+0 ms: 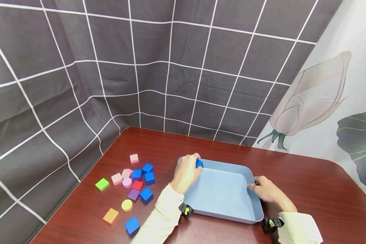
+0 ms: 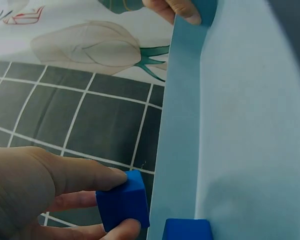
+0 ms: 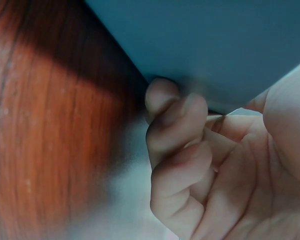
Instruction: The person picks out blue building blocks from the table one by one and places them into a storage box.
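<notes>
A light blue rectangular tray lies on the table. Over its back left part, my left hand pinches a blue cube-like block between thumb and fingers. Beneath it, a second blue block shows inside the tray at the bottom of the left wrist view; my hand hides that corner in the head view. At the tray's right side, my right hand grips the wall, thumb over the rim and curled fingers against the outside.
Left of the tray are several loose blue blocks, pink blocks, a green block, a red block, a purple block, an orange block, a pink disc and a yellow disc. Grid-patterned cloth hangs behind the table.
</notes>
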The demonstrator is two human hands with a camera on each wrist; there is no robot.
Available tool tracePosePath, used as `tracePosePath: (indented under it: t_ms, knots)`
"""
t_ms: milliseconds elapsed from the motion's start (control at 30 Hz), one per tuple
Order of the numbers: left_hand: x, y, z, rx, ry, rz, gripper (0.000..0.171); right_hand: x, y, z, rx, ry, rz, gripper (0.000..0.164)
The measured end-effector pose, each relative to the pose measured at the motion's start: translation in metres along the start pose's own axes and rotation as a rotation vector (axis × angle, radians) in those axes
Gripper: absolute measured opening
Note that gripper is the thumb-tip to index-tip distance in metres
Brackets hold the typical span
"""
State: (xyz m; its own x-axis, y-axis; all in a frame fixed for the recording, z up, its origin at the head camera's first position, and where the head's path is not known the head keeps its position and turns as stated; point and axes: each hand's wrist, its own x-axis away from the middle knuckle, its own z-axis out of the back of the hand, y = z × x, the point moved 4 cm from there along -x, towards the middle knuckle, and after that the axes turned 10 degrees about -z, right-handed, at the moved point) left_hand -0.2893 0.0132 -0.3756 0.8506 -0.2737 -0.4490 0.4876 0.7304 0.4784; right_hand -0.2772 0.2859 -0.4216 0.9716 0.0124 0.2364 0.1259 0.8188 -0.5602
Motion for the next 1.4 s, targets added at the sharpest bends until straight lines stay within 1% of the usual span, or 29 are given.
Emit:
tracePosePath:
  t_ms: [133,233,400,500,633,800,1067,1167,1267,1400]
  knots:
    - [0.003,0.003,-0.005,0.004,-0.029,-0.006,0.022,-0.001,-0.001,0.0,0.03,0.012,0.022,0.023]
    - [0.004,0.003,-0.009,0.007,-0.041,-0.005,0.022,-0.001,-0.002,-0.001,0.037,0.014,0.022,0.022]
    - [0.005,0.002,-0.015,-0.031,-0.045,-0.021,0.021,-0.001,-0.002,-0.001,0.031,0.007,0.029,0.023]
    - [0.005,0.003,-0.016,-0.055,-0.051,-0.035,0.018,0.0,-0.003,-0.001,0.018,0.002,0.017,0.025]
    - [0.006,0.005,-0.016,-0.089,-0.06,-0.061,0.007,0.0,-0.002,0.0,-0.006,-0.006,-0.004,0.03]
    - [0.007,0.007,-0.016,-0.115,-0.061,-0.073,0.013,-0.001,0.0,0.0,-0.009,-0.009,-0.01,0.033]
    - [0.008,0.007,-0.017,-0.134,-0.059,-0.075,0.009,-0.001,0.001,0.0,0.004,-0.01,-0.003,0.035]
    - [0.009,0.007,-0.019,-0.161,-0.075,-0.074,0.009,-0.001,0.001,0.0,0.004,-0.009,0.0,0.035]
    - [0.01,0.007,-0.022,-0.178,-0.111,-0.066,0.009,-0.001,0.001,0.0,0.0,-0.009,0.005,0.034]
    - [0.011,0.006,-0.025,-0.179,-0.148,-0.044,0.009,-0.001,0.001,0.0,-0.002,-0.009,0.011,0.032]
